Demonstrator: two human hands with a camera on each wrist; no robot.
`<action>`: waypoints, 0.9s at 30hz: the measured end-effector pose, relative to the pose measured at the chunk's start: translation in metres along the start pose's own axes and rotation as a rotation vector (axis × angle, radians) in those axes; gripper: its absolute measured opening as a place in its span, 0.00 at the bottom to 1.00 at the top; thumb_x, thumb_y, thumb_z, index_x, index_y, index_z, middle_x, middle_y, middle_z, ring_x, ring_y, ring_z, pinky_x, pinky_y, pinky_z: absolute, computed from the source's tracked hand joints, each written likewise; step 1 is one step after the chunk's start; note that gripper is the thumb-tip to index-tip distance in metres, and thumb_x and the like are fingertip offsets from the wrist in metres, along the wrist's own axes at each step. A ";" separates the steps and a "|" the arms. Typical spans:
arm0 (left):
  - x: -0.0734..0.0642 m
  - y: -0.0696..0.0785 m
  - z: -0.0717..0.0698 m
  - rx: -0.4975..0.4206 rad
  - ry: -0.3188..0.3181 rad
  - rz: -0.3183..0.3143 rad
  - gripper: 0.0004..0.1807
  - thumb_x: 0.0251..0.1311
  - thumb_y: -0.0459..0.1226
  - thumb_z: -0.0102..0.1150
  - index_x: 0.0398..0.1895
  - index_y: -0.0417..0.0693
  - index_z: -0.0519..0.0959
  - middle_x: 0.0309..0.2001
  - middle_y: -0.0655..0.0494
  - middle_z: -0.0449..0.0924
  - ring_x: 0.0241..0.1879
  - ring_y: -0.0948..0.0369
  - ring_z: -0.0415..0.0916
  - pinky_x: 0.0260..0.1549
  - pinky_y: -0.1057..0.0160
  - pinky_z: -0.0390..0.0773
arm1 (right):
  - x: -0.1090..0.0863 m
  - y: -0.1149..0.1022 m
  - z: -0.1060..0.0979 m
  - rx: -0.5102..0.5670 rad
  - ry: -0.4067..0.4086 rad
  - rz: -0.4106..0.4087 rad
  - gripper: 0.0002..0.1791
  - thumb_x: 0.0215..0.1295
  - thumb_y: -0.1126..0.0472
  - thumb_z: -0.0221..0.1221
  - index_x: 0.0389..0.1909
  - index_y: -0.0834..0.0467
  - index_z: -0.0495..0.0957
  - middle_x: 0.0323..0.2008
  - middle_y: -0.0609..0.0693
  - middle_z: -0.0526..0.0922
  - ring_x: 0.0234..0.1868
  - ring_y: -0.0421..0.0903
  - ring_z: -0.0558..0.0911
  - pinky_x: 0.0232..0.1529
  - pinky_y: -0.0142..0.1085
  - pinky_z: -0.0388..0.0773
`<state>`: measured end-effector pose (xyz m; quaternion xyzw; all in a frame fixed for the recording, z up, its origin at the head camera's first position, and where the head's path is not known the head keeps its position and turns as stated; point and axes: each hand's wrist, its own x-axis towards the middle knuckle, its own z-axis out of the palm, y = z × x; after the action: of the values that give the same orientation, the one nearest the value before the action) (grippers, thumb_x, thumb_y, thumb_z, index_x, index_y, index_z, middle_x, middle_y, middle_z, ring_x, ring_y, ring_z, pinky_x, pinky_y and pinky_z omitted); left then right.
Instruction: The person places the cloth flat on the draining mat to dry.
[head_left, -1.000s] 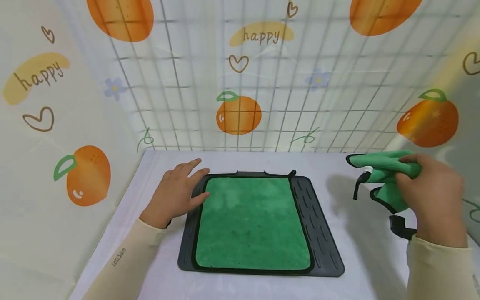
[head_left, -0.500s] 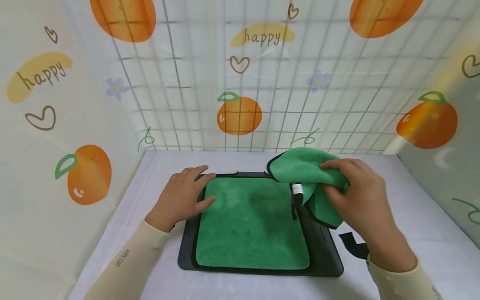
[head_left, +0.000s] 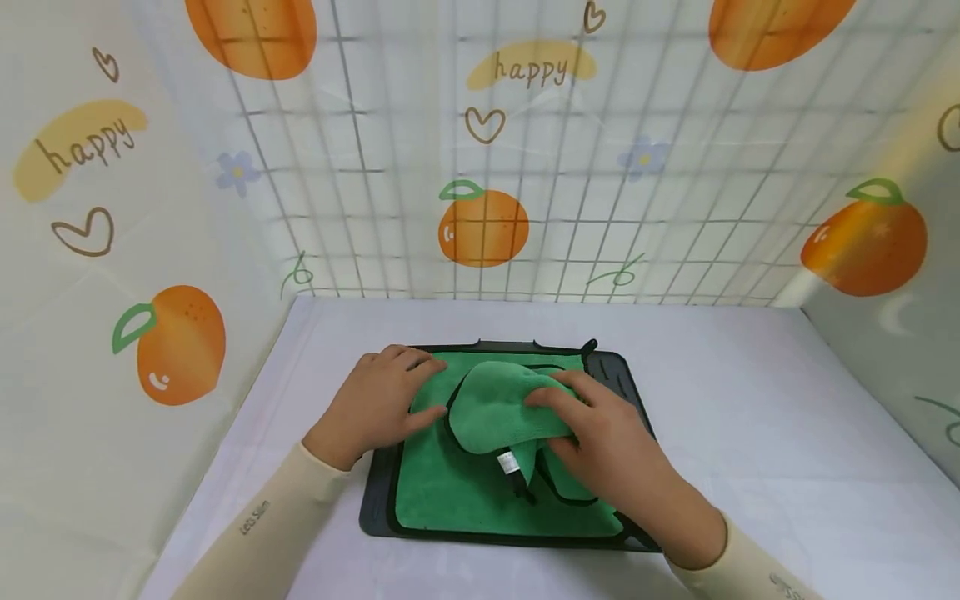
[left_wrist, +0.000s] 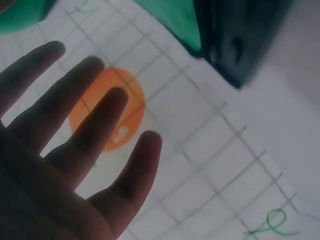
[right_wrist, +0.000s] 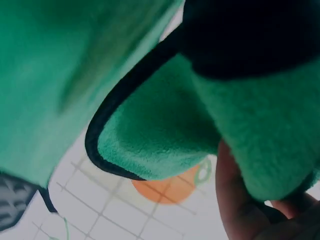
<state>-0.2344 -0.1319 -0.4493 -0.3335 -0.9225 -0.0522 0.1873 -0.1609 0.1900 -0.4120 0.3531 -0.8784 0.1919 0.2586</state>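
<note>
A green cloth (head_left: 495, 408) with black edging and a white tag hangs bunched over the middle of a second green cloth (head_left: 457, 500). That second cloth lies flat on a dark grey board (head_left: 381, 492). My right hand (head_left: 611, 442) pinches the bunched cloth between thumb and fingers; in the right wrist view its folds (right_wrist: 270, 125) hide part of the hand. At the board's upper left, my left hand (head_left: 378, 400) has its fingers extended over the flat cloth's edge and holds nothing. The left wrist view shows the fingers (left_wrist: 100, 125) spread apart.
A white-covered table (head_left: 750, 417) lies under the board. Pale curtains printed with oranges (head_left: 483, 227) and hearts stand behind and at both sides, with a wire grid (head_left: 675, 208) at the back.
My right hand has carried the bunched cloth leftward from the right side of the table to over the flat cloth. My left hand has shifted slightly right.
</note>
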 end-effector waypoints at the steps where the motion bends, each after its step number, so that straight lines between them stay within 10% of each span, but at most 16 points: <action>1: 0.000 0.002 0.002 -0.007 -0.017 0.006 0.32 0.66 0.61 0.66 0.68 0.58 0.80 0.62 0.57 0.81 0.62 0.50 0.76 0.47 0.41 0.80 | -0.001 -0.001 0.005 0.000 -0.019 -0.006 0.32 0.47 0.77 0.74 0.53 0.49 0.82 0.57 0.52 0.80 0.48 0.53 0.86 0.34 0.43 0.83; 13: 0.001 0.020 0.010 0.035 -0.202 0.038 0.27 0.71 0.63 0.59 0.61 0.58 0.85 0.57 0.61 0.85 0.60 0.51 0.77 0.52 0.41 0.76 | -0.008 0.000 0.031 -0.060 -0.232 -0.044 0.32 0.49 0.71 0.78 0.55 0.48 0.82 0.56 0.51 0.79 0.52 0.50 0.83 0.48 0.44 0.84; 27: 0.001 0.026 0.013 0.027 -0.221 0.049 0.23 0.71 0.60 0.60 0.59 0.60 0.86 0.52 0.60 0.87 0.54 0.52 0.81 0.51 0.43 0.77 | -0.013 0.003 0.030 -0.076 -0.336 -0.042 0.28 0.56 0.62 0.79 0.57 0.45 0.83 0.57 0.47 0.78 0.48 0.49 0.82 0.45 0.43 0.84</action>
<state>-0.2226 -0.1079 -0.4616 -0.3570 -0.9298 0.0021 0.0900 -0.1644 0.1830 -0.4443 0.3887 -0.9083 0.0914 0.1250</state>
